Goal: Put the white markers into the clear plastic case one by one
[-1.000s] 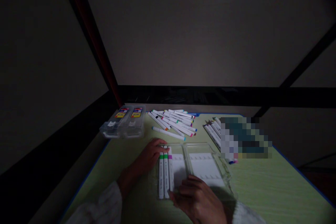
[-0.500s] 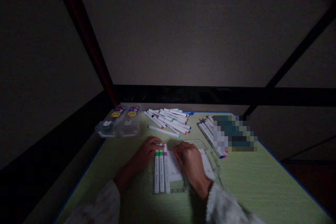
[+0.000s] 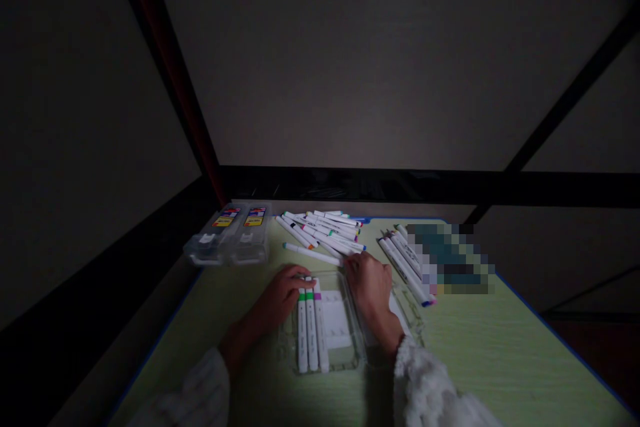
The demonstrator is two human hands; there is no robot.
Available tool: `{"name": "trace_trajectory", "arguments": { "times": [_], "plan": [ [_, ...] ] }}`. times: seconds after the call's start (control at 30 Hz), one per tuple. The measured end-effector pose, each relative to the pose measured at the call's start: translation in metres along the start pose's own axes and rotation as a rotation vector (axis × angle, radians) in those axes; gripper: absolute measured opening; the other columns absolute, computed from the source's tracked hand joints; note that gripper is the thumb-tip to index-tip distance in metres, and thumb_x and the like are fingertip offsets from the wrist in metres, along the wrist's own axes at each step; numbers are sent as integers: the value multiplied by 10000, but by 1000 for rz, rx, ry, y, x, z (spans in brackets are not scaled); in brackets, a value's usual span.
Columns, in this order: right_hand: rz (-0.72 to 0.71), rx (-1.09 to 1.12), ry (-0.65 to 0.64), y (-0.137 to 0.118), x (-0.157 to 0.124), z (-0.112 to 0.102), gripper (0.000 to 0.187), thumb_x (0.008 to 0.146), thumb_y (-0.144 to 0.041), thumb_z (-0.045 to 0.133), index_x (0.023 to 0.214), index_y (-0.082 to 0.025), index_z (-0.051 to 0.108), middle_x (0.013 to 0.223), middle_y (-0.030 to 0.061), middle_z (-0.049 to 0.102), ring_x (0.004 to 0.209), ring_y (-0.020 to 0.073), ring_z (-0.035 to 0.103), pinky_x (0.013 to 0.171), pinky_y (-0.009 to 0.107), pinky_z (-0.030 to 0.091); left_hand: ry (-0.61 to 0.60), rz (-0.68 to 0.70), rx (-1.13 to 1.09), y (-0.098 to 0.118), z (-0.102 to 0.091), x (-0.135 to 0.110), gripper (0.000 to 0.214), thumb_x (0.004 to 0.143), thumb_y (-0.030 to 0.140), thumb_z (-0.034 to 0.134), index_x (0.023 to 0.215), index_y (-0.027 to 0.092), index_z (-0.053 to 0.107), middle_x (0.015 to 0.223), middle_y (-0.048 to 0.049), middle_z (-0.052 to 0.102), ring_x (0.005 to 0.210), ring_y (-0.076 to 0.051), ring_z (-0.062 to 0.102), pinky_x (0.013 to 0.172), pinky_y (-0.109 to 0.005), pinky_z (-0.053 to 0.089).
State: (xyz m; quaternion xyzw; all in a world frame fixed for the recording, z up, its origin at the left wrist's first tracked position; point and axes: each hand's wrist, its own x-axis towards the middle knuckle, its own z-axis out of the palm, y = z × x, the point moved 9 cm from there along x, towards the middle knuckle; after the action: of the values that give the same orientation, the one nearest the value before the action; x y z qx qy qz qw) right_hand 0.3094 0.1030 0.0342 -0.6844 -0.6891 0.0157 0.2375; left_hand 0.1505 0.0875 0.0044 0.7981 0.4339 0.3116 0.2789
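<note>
An open clear plastic case (image 3: 345, 363) lies on the green table with three white markers (image 3: 311, 330) in its left half, capped green, green and purple. My left hand (image 3: 283, 293) rests at the case's upper left edge, fingers curled against the marker tops. My right hand (image 3: 369, 283) reaches past the case's far edge, its fingertips at the near end of a loose pile of white markers (image 3: 325, 230). Whether those fingers hold a marker is hidden in the dim light.
Two shut clear marker cases (image 3: 230, 237) with coloured labels stand at the table's far left. A second row of markers (image 3: 404, 260) lies at the right beside a blurred patch. The table's blue edge (image 3: 165, 330) runs along the left; a dark rail crosses behind.
My right hand has travelled from the near edge of the case, across its right half, up to the loose marker pile. My left hand has stayed at the case's top left.
</note>
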Motion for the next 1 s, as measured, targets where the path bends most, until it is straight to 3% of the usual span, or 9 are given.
{"name": "trace_trajectory", "arguments": {
  "times": [0.17,0.33,1.0],
  "plan": [
    [-3,51,-25,3,2,8,169,820,-260,472,863,-197,624,841,40,597,737,148,562,625,247,309,-4,-7,4,-1,1,0,381,701,43,377,923,181,654,1023,-71,551,985,-176,485,899,-339,370],
    [-20,48,-35,1,1,13,202,813,-319,483,919,-202,610,910,62,550,862,184,523,657,271,316,-7,-18,3,3,0,1,389,694,34,372,927,171,653,1006,-75,554,971,-175,491,892,-339,375],
    [19,20,-132,7,7,32,157,794,-343,509,829,-229,611,884,47,572,860,210,508,655,305,312,27,25,30,1,1,2,408,660,11,371,912,173,648,992,-66,558,960,-167,497,876,-335,388]
  ]
}}
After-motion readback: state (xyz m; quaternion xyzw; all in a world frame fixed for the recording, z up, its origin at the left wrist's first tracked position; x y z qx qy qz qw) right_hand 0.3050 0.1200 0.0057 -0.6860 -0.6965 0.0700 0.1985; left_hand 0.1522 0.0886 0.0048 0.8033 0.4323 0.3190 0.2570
